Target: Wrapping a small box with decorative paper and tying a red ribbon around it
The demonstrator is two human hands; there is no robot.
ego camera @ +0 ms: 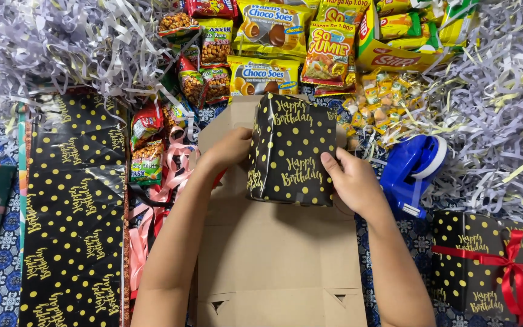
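Patterned floor cloth under a flat brown cardboard sheet [273, 254]. On it stands the black gift-wrapped box [289, 148] with gold dots, gripped by both my hands: left hand [228, 148] curled on its left side, right hand [349, 178] pressed to the right face. Probably light, stiff; glossy paper likely slippery, so hold by edges. Blue tape dispenser [413, 169] to the right, snack packets [273, 36] beyond, shredded paper [62, 42] around.

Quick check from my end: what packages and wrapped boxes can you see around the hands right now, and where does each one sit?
Wrapped box: centre, between left hand and right hand; black, gold dots.
Ribboned box: lower right; black, red ribbon.
Snack packets: top centre; yellow, red.
Peanut packets: left of centre; red, green.
Wrapping sheet: left; black, gold dots.
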